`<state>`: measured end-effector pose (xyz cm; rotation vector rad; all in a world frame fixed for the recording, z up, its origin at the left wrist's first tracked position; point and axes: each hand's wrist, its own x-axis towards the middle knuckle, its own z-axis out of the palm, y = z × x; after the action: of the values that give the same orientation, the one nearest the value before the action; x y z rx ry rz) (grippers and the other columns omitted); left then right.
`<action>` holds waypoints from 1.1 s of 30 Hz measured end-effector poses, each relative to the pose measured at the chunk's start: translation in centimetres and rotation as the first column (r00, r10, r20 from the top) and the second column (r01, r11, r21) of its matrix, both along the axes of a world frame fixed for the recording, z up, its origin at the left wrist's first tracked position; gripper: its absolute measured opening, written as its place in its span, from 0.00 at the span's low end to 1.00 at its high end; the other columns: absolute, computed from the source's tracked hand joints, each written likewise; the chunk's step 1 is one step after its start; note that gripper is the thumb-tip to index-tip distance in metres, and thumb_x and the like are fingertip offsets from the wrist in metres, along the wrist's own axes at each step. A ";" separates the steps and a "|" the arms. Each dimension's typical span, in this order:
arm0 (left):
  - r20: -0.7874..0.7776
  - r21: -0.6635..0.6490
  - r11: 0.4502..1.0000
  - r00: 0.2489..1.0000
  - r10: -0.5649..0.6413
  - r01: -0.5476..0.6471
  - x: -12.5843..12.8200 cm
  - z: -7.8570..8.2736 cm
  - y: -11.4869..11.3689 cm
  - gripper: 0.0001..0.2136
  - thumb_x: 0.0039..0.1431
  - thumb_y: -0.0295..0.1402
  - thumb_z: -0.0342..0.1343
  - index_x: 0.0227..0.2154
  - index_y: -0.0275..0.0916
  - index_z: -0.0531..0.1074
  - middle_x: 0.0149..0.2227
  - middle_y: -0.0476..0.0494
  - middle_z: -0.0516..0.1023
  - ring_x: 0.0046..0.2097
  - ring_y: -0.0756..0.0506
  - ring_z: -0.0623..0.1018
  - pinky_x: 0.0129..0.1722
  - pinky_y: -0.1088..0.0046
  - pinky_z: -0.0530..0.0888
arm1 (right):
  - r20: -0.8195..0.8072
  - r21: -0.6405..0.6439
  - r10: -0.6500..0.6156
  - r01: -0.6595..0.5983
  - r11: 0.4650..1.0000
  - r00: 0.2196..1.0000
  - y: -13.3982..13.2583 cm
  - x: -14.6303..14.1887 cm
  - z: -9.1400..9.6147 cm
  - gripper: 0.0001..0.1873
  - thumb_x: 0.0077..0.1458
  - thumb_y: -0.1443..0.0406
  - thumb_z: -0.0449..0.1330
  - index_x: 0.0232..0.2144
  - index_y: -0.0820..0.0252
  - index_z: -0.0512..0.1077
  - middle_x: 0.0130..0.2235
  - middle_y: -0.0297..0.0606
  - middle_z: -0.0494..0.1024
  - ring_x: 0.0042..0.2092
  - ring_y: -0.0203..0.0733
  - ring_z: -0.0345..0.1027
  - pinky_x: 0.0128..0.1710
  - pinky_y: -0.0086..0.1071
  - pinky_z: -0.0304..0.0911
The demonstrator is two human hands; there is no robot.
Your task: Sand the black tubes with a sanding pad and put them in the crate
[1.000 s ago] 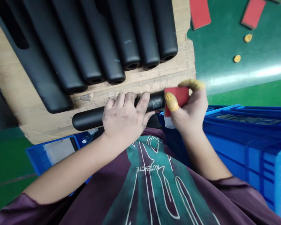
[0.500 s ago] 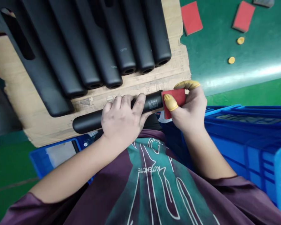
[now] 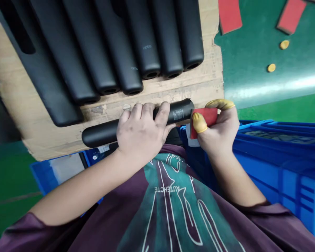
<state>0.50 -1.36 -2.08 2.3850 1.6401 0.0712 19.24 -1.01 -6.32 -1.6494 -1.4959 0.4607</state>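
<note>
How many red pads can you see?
3. One red pad is pinched in the right hand. Another and a third lie on the green floor, top right. Others may be hidden beyond the view.

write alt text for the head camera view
The left hand grips a matte black tube lying on cardboard, while the right hand, its fingers in yellow cots, pinches a red pad at the tube's end. More black tubes lie in a row above.

Right of the right hand (image 3: 220, 133) I see a blue plastic crate (image 3: 262, 168); beyond it, glossy green floor (image 3: 252, 42) carries a pale streak of light (image 3: 275, 87).
</note>
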 end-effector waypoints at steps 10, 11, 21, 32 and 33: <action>0.004 -0.005 1.000 1.000 0.005 -0.005 0.1 0.0 0.1 0.24 0.66 0.46 0.49 0.60 0.42 0.66 0.46 0.31 0.76 0.47 0.32 0.74 0.43 0.55 0.66 | -0.080 -0.045 0.025 -0.028 0.999 0.997 0.0 0.3 -0.1 0.20 0.54 0.47 0.63 0.38 0.53 0.63 0.34 0.35 0.69 0.33 0.42 0.70 0.33 0.42 0.70; 0.002 -0.002 1.000 1.000 0.008 -0.008 0.1 0.0 0.1 0.24 0.66 0.46 0.49 0.60 0.42 0.66 0.46 0.31 0.77 0.47 0.32 0.74 0.43 0.55 0.66 | -0.058 -0.035 0.025 -0.027 0.999 0.998 0.1 0.2 0.0 0.21 0.54 0.47 0.63 0.38 0.53 0.63 0.34 0.35 0.69 0.35 0.43 0.70 0.34 0.42 0.70; -0.026 0.065 0.998 1.000 -0.002 0.003 -0.1 -0.3 -0.1 0.23 0.66 0.46 0.48 0.59 0.43 0.66 0.45 0.33 0.77 0.47 0.34 0.73 0.42 0.58 0.66 | -0.162 -0.114 -0.094 0.076 0.991 0.982 -1.7 1.9 -1.2 0.25 0.47 0.46 0.67 0.36 0.53 0.63 0.30 0.33 0.72 0.27 0.40 0.68 0.27 0.38 0.69; -0.043 0.068 0.998 0.999 0.003 0.000 0.1 -0.1 -0.1 0.23 0.66 0.47 0.49 0.59 0.42 0.67 0.45 0.33 0.77 0.46 0.34 0.73 0.42 0.58 0.65 | -0.011 -0.080 0.020 -0.021 0.997 1.000 1.2 -0.2 1.1 0.20 0.51 0.49 0.65 0.38 0.53 0.67 0.36 0.37 0.73 0.31 0.41 0.69 0.31 0.41 0.71; -0.040 0.068 0.998 0.999 0.008 -0.006 0.1 -0.1 0.0 0.23 0.65 0.47 0.49 0.59 0.42 0.67 0.46 0.33 0.77 0.47 0.34 0.73 0.42 0.58 0.65 | 0.007 -0.087 0.023 -0.022 0.996 1.000 1.3 -0.2 1.0 0.20 0.51 0.49 0.65 0.38 0.53 0.67 0.36 0.37 0.73 0.32 0.42 0.69 0.32 0.41 0.71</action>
<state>0.60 -1.40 -2.18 2.4463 1.6902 0.0820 19.00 0.32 -5.33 -1.7048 -1.5206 0.5386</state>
